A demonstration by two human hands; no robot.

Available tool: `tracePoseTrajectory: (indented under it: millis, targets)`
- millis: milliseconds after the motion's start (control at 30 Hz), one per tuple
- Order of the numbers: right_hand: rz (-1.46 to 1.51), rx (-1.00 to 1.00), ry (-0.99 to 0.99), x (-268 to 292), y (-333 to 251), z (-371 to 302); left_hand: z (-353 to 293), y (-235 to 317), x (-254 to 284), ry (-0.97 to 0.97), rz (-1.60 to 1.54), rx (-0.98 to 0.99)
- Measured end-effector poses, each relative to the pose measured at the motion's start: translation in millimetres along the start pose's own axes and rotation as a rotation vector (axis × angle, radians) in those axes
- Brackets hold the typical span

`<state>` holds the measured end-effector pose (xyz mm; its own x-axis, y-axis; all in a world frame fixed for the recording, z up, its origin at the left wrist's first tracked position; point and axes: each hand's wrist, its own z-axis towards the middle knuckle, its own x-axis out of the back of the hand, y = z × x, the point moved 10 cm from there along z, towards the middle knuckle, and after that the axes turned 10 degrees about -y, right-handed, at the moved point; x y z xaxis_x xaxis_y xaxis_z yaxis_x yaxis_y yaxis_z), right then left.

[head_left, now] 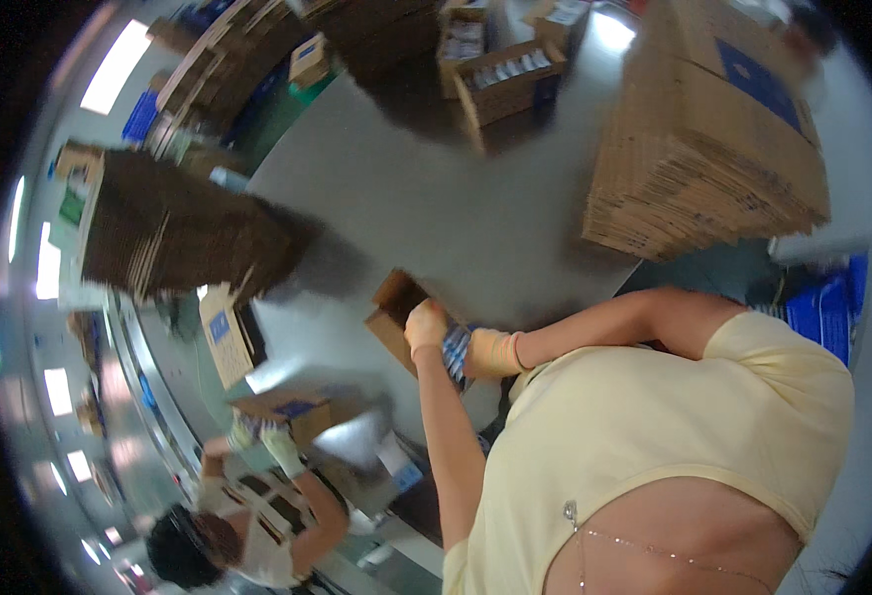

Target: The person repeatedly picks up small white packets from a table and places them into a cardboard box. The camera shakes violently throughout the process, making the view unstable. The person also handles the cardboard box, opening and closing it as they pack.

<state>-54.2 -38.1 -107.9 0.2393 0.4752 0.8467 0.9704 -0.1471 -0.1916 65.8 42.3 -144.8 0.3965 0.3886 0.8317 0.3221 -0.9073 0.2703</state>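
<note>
An open brown cardboard carton [390,322] stands on the metal table in front of me, its flaps raised. At its near side, a row of small blue-and-white packets [456,350] is pressed between my two gloved hands. My left hand [426,325] is closed at the left end of the row, over the carton's edge. My right hand [492,354] is closed around the right end, close to my body. The fingertips of both hands are hidden, and little of the carton's inside shows.
Tall stacks of flattened cartons stand on the table at the right [698,169] and left [178,223]. An open carton of white packets [510,84] sits at the far side. At lower left, a gloved co-worker [247,506] handles another carton [302,415].
</note>
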Motion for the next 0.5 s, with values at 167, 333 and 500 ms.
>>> tracePoseTrajectory:
  millis: [167, 333, 500]
  targets:
    - [-0.015, -0.069, -0.002, 7.2, 0.3, 0.9, -12.4, -3.4, -16.0, -0.147, -0.061, 0.062]
    - [-0.063, 0.0, 0.059, 5.9, 0.6, -4.7, -130.4, -8.1, 10.2, 0.612, -0.586, -0.2]
    - [-0.057, 0.016, 0.017, 10.6, -3.1, -5.9, -295.5, -120.7, -56.3, 0.835, -0.535, 0.342]
